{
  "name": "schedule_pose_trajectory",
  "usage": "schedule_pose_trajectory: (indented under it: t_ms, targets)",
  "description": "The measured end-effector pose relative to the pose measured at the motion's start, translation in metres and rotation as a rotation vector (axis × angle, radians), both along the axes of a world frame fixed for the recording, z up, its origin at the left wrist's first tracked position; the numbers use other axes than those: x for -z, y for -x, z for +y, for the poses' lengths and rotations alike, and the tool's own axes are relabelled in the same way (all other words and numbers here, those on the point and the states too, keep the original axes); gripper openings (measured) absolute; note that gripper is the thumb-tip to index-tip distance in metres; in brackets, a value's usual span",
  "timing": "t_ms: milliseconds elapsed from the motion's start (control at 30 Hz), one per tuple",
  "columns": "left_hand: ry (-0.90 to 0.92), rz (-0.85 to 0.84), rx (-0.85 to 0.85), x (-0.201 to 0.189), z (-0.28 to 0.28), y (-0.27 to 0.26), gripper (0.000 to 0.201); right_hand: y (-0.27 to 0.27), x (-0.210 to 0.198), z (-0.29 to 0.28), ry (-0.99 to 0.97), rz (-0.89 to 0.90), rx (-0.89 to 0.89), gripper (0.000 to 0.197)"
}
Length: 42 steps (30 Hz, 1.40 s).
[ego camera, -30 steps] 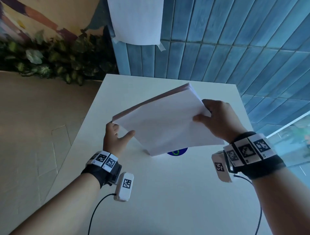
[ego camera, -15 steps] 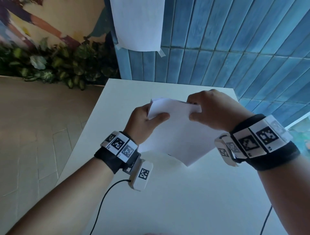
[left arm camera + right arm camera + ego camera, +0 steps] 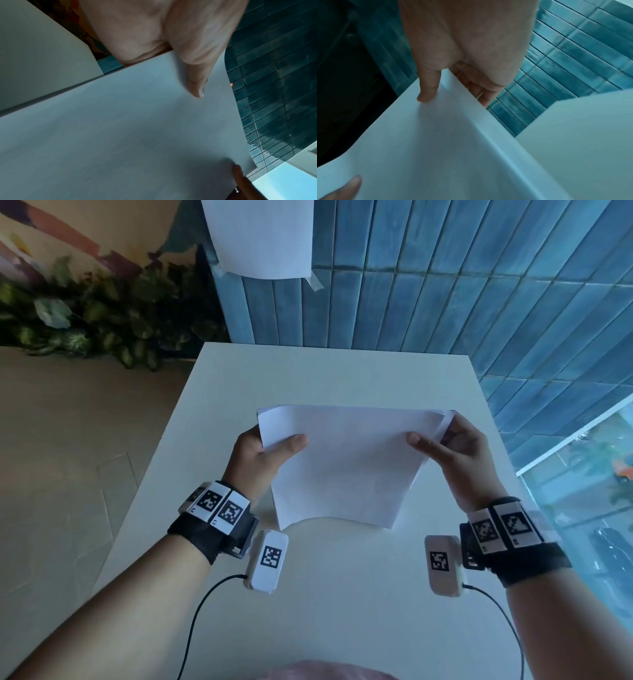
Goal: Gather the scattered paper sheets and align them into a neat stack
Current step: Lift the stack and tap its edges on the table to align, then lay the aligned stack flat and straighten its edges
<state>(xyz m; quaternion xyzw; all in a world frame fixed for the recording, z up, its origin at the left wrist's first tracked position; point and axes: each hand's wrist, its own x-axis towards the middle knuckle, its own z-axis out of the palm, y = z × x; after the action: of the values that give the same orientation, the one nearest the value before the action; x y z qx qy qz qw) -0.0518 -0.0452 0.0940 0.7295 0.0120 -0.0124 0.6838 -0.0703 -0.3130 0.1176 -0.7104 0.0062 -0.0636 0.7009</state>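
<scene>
A: Two hands hold one stack of white paper sheets (image 3: 342,463) above a white table (image 3: 342,594); where exactly do they grip?

B: At the stack's top corners; the left hand (image 3: 260,457) pinches the left corner, thumb on the front face, fingers behind; the right hand (image 3: 455,450) pinches the right corner the same way.

A: How does the paper sit?

B: It stands nearly upright, its lower edge bowed and close to the tabletop; whether it touches, I cannot tell; a few sheet edges fan out slightly at the upper right.

A: And around it?

B: Blue tiled wall (image 3: 479,285) behind, with a white sheet taped to it (image 3: 260,237); leafy plants (image 3: 85,320) at left; marker-tagged wristbands on both wrists.
</scene>
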Motion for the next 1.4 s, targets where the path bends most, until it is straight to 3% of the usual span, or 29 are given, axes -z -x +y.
schedule_pose_trajectory:
  t_ms: [67,200,567,900,1067,1167,1233,1400]
  targets:
    - [-0.002,-0.029,-0.001,0.003,-0.002,-0.001,0.020,0.002,0.015,0.006,-0.060,0.040,0.016,0.029]
    - [-0.046,-0.126,-0.019,0.003,-0.007,-0.002,0.031,0.003,0.029,0.020,0.003,0.064,0.057,0.029]
    - [-0.115,-0.291,-0.142,0.007,-0.015,-0.010,0.034,-0.016,0.020,0.030,0.070,-0.082,0.137,0.030]
    - [-0.148,-0.164,-0.200,0.061,-0.028,0.000,0.038,-0.008,0.078,0.037,0.239,-0.002,0.229,0.030]
    - [-0.182,-0.072,-0.260,0.079,-0.027,0.004,0.017,-0.001,0.102,0.036,0.330,0.085,0.222,0.018]
    - [-0.277,-0.037,-0.264,0.085,-0.019,-0.002,0.003,-0.005,0.104,0.030,0.392,0.127,0.214,0.006]
    - [-0.331,-0.052,-0.247,0.082,-0.014,-0.005,0.005,-0.009,0.098,0.025,0.410,0.140,0.201,0.004]
    - [-0.394,0.000,-0.161,0.083,0.001,-0.006,0.003,-0.011,0.091,0.009,0.573,0.196,0.148,0.015]
